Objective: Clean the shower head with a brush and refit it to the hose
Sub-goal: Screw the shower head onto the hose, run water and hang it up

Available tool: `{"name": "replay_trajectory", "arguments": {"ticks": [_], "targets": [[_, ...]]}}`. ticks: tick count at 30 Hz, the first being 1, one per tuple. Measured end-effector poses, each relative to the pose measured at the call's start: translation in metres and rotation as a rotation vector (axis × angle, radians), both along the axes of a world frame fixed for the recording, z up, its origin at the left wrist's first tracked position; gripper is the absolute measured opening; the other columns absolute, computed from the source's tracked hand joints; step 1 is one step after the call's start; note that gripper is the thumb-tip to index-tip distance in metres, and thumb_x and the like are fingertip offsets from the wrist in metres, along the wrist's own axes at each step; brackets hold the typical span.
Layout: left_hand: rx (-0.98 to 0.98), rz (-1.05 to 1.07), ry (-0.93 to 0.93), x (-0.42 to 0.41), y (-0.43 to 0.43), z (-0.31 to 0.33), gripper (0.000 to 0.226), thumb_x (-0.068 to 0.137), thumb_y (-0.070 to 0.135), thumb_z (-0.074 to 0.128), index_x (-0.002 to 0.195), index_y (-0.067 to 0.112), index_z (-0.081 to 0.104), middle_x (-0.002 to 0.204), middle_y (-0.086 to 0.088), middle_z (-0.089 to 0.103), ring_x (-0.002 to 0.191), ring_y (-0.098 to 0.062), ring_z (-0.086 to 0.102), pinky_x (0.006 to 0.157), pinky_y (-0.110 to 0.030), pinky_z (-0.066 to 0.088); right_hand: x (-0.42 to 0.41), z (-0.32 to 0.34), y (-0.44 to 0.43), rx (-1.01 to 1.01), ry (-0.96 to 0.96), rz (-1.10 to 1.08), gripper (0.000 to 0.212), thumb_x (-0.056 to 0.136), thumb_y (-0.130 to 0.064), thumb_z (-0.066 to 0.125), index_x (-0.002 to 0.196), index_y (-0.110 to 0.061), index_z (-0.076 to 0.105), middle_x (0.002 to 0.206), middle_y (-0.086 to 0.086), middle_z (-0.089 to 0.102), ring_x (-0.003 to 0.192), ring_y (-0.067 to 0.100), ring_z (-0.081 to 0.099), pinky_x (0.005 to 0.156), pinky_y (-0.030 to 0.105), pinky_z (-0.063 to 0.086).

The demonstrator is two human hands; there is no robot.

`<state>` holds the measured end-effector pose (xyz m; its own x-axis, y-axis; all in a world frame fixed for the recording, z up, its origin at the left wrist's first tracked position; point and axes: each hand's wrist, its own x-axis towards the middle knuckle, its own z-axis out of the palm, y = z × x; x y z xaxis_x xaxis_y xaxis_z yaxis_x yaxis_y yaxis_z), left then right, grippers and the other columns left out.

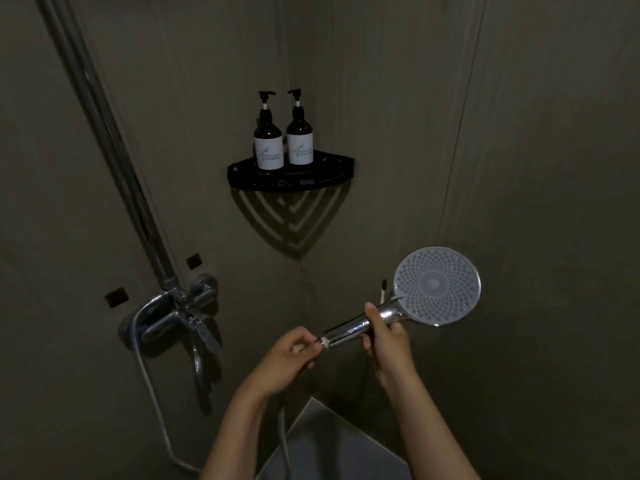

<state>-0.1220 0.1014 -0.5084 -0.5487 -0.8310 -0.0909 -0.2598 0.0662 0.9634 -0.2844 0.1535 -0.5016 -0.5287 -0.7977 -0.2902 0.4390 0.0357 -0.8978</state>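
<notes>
Your right hand point(384, 336) gripped the shower head point(437, 285) handle; left hand point(291, 355) pinched the hose point(284, 441) end at its thread. Risk: a crooked start could have cross-threaded it.

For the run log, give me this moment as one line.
right hand: grips shower head | left hand: pinches hose at handle base

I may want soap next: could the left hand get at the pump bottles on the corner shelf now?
Probably not yet: the left hand pinches the fitting at the base of the shower head. Otherwise the way up to the pump bottles looks free.
</notes>
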Motion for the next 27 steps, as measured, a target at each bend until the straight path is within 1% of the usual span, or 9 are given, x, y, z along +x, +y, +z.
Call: {"name": "replay_trajectory", "arguments": {"ticks": [3,6,9,12,17,19,22,25,27], "targets": [[-0.011,0.077,0.154,0.004,0.004,-0.005,0.011,0.087,0.000,0.060,0.080,0.009,0.058,0.052,0.007,0.058,0.046,0.003,0.048,0.044,-0.007,0.034,0.002,0.002,0.000,-0.022,-0.017,0.001,0.020,0.088,-0.028,0.063,0.081,-0.013,0.052,0.046,-0.006,0.049,0.038,0.005,0.042,0.037,0.015,0.032],[0.005,0.164,0.253,0.004,0.009,-0.008,0.018,0.078,-0.011,0.065,0.083,0.006,0.061,0.067,0.007,0.068,0.052,0.006,0.057,0.047,-0.006,0.039,0.002,0.001,0.002,-0.014,-0.038,-0.006,0.020,0.088,-0.028,0.062,0.079,-0.013,0.053,0.046,-0.006,0.048,0.038,0.005,0.041,0.038,0.015,0.032],[-0.060,0.146,0.196,0.003,0.010,-0.012,0.021,0.075,-0.009,0.069,0.083,0.010,0.063,0.081,0.002,0.069,0.067,0.005,0.063,0.060,-0.007,0.046,0.002,-0.001,0.006,0.027,-0.034,-0.003,0.019,0.088,-0.030,0.062,0.084,-0.013,0.054,0.052,-0.004,0.048,0.043,0.007,0.043,0.041,0.017,0.035],[-0.157,0.093,0.097,0.001,0.008,-0.014,0.023,0.077,-0.003,0.070,0.085,0.019,0.067,0.080,0.006,0.069,0.075,0.007,0.062,0.070,-0.007,0.046,0.002,-0.003,0.009,0.036,-0.032,0.008,0.019,0.089,-0.029,0.061,0.089,-0.011,0.054,0.059,-0.002,0.050,0.050,0.009,0.045,0.049,0.021,0.037],[-0.191,0.094,0.086,-0.002,0.011,-0.015,0.024,0.077,0.000,0.071,0.081,0.024,0.069,0.075,0.013,0.071,0.073,0.008,0.061,0.069,-0.006,0.044,0.002,-0.005,0.011,0.034,-0.027,-0.030,0.023,0.089,-0.029,0.061,0.096,-0.009,0.053,0.061,-0.001,0.049,0.050,0.009,0.043,0.050,0.021,0.036],[-0.172,0.091,0.099,-0.003,0.013,-0.014,0.020,0.080,0.000,0.069,0.080,0.020,0.069,0.067,0.014,0.069,0.064,0.009,0.059,0.064,-0.005,0.043,0.002,-0.006,0.012,0.038,-0.026,-0.042,0.023,0.089,-0.030,0.061,0.096,-0.009,0.054,0.060,0.000,0.048,0.049,0.009,0.042,0.050,0.021,0.036],[-0.154,0.074,0.060,-0.004,0.016,-0.012,0.016,0.089,0.007,0.060,0.077,0.016,0.067,0.046,0.011,0.056,0.043,0.007,0.046,0.048,-0.006,0.033,0.002,-0.008,0.014,0.033,-0.040,-0.020,0.021,0.089,-0.030,0.061,0.093,-0.010,0.054,0.059,0.000,0.048,0.050,0.010,0.043,0.052,0.022,0.036],[-0.151,0.077,0.022,-0.001,0.016,-0.013,0.021,0.093,0.013,0.055,0.076,0.010,0.066,0.042,0.010,0.049,0.039,0.004,0.040,0.045,-0.010,0.028,0.005,-0.006,0.013,0.021,-0.040,-0.027,0.020,0.089,-0.029,0.062,0.087,-0.012,0.053,0.057,0.000,0.047,0.048,0.010,0.042,0.049,0.021,0.036],[-0.119,0.090,0.014,0.001,0.016,-0.013,0.027,0.095,0.016,0.051,0.071,0.012,0.063,0.042,0.008,0.045,0.037,0.002,0.036,0.045,-0.014,0.027,0.006,-0.004,0.012,0.011,-0.043,-0.046,0.019,0.089,-0.029,0.062,0.085,-0.013,0.052,0.058,-0.001,0.049,0.047,0.009,0.043,0.046,0.020,0.036]]}}
